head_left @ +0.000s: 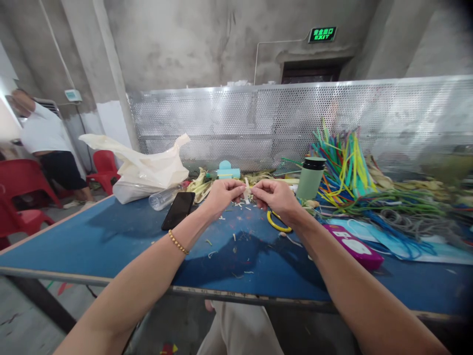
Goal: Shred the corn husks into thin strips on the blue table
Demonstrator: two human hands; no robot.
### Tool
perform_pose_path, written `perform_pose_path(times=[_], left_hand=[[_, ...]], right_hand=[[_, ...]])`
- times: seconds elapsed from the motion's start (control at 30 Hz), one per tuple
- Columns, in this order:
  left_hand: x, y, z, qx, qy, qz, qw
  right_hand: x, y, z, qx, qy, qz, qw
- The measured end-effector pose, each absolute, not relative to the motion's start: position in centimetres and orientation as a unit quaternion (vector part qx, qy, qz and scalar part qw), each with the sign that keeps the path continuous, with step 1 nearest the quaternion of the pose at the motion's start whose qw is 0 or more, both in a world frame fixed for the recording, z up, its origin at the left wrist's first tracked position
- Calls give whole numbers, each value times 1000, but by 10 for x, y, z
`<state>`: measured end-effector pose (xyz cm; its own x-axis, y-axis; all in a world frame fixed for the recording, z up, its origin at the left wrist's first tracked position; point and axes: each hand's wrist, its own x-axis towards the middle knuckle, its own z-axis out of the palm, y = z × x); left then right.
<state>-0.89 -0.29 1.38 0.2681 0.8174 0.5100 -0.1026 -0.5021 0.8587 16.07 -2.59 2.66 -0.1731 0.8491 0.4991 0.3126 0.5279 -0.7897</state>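
Left hand (226,195) has its fingers pinched on a pale strip (247,183) over the desk (221,268); can't tell if right hand (275,195) grips too. I'd pinch lightly, close in.

I see a pale strip (247,185) above the blue bench (88,246), and a cream bag (150,170) near its far left corner. The bracelet (178,242) shows gold.

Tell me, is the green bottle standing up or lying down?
Standing up: the green bottle is upright on the blue table, with its black lid at the top.
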Motion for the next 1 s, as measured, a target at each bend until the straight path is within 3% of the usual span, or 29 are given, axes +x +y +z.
perform_pose_path(times=[0.4,1.0], left_hand=[[-11,-3,14,653,228,525,496],[-13,-4,18,659,246,529,474]], right_hand=[[158,-27,27,-409,-700,228,540],[165,-23,28,-415,-697,193,552]])
